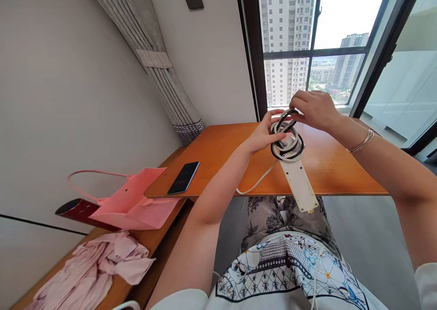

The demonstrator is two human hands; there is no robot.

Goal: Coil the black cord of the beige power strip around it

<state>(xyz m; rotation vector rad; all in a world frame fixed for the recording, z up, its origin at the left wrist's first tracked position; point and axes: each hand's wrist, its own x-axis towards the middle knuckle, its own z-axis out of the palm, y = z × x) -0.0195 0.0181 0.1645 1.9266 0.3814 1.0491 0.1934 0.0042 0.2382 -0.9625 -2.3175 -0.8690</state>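
Patterned fabric on the lap lies nearest. Beyond it, the power strip (296,179) overhangs the table (218,155) edge, long axis from 5 to 11 o'clock. Coiled cord (287,140) sits on its far end; left hand (265,134) steadies it at 9 o'clock, right hand (316,109) pinches a loop at 1 o'clock.

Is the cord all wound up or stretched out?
Mostly wound up: the cord sits in loops on the power strip, with one loose stretch hanging off the table.
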